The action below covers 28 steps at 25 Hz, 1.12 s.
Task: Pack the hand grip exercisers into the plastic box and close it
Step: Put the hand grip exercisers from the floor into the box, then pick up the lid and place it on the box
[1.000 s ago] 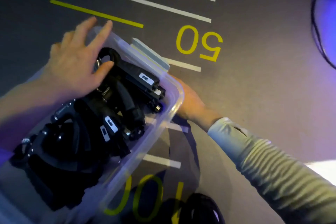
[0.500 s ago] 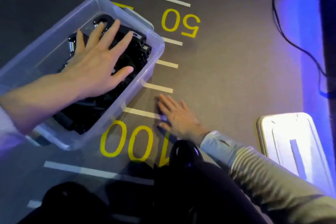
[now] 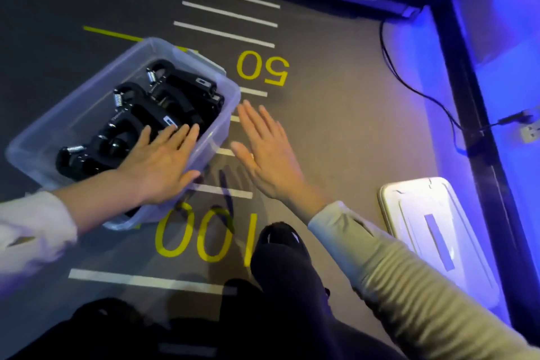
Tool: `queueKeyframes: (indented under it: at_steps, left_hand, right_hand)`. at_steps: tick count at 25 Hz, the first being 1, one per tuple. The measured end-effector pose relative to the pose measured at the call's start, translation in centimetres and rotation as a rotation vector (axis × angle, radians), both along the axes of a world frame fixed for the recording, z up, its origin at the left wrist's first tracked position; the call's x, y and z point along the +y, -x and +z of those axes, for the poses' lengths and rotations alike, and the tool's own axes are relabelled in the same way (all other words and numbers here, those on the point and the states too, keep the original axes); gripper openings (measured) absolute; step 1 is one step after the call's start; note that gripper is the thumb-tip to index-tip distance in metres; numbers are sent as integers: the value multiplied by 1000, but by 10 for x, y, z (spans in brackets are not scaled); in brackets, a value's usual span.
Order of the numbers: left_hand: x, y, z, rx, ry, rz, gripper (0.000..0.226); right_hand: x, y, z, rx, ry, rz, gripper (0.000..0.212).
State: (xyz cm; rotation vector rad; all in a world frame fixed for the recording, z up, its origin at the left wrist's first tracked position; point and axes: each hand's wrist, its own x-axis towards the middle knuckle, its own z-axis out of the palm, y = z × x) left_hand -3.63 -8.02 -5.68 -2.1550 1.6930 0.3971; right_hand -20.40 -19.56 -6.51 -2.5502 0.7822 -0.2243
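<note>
**Inspector A:** Since the previous frame, the right hand (image 3: 270,152) has lifted off the floor marking and now hovers just beside the plastic box (image 3: 87,108), fingers straight and spread, holding nothing. The left hand (image 3: 162,161) has drawn back from the middle of the box toward its near right rim.

**Inspector B:** Box contents?

**Inspector A:** Black hand grip exercisers (image 3: 157,114) with metal springs, piled inside against the right wall. The box is clear, open on top, sitting on the grey floor (image 3: 336,114) left of the yellow "50" (image 3: 263,70).

**Inspector B:** Left hand state?

**Inspector A:** Flat, fingers extended over the exercisers, thumb across the rim. Grasping nothing. Whether the fingertips touch the exercisers, I cannot tell.

**Inspector B:** The lid?

**Inspector A:** White lid (image 3: 432,231) lies flat on the floor, well apart, at the right. Box not closed.

**Inspector B:** Surroundings?

**Inspector A:** Yellow "100" (image 3: 204,237) below the box, white stripes, a dark cable (image 3: 415,90) running to the right wall, a black shoe (image 3: 280,242) near the lower centre.
</note>
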Motion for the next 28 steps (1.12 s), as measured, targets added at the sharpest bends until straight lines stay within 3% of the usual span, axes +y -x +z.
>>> queueKeyframes:
  at_steps: [4,9,13,19,24,28]
  left_hand:
    - [21,-2,-10,-40,2,94,82]
    - [27,-5,-16,-29,61,109,79]
    - [21,0,-2,-81,129,50,88]
    - [-52,59,54,233,316,-172,100]
    - [-101,139,63,290,380,-499,99]
    - [-122,189,49,304,356,-656,99]
  right_hand:
    - [5,-55,3,228,-14,228,71]
    - [8,-61,-17,344,52,236,78]
    - [7,-58,-5,349,7,237,75]
    - [-24,52,3,32,-31,-250,68]
    - [-50,186,-9,86,-31,-685,67]
    - [-50,265,-24,154,-71,-885,65]
